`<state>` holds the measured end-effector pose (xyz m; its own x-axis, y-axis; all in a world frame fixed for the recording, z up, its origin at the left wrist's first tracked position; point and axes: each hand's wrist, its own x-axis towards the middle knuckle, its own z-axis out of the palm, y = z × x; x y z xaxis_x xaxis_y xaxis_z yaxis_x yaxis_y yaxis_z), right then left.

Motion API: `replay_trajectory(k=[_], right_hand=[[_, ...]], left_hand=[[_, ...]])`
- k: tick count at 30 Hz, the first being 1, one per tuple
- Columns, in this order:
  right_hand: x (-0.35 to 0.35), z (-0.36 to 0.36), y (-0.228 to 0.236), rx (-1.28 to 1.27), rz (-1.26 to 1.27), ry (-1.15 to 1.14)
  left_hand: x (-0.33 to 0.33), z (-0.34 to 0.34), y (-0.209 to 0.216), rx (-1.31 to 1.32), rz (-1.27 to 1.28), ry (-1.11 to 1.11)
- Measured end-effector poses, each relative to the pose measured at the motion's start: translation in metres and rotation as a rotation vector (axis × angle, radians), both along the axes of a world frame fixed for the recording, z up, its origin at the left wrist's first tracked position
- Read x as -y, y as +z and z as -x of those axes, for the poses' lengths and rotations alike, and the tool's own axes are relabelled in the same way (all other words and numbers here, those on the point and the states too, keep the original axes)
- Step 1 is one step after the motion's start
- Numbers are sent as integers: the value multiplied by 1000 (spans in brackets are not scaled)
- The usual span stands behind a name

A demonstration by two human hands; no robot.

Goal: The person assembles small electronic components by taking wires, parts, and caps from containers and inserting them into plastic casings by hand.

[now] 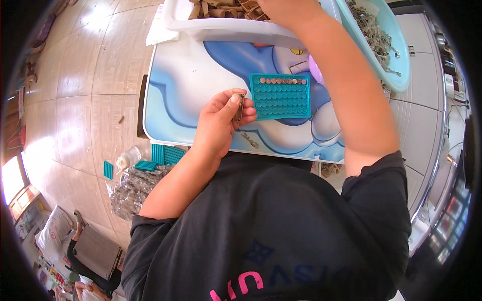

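My left hand (219, 114) is closed, thumb and fingers pinching a small, narrow brown rectangular piece (240, 106) upright above the table. Just right of it lies a teal tray (281, 117) with rows of round wells; small brownish round pieces (283, 81) fill most of its far row. My right hand (291, 11) reaches over the white plastic bin (241, 32), among brown curved pieces (213, 11). Its fingers are cut off by the upper edge of the picture, so their grip is hidden. A small greyish piece (249, 140) lies near the table's front edge.
A light-blue basin (401, 65) of metallic parts stands at the far right, beside a purple round object (316, 69). Left of me on the floor are a bag of grey parts (131, 193), teal trays (165, 154) and a bottle (129, 157). Another person (90, 288) is at lower left.
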<state>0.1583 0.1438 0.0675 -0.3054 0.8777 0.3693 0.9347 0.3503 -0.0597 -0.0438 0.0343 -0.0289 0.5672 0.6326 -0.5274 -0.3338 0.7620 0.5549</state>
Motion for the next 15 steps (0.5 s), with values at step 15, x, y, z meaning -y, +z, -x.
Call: replay_trajectory(k=[15], right_hand=[[-13,6,0,397,253,-158]], left_hand=[[0,3,6,-36,10,17]])
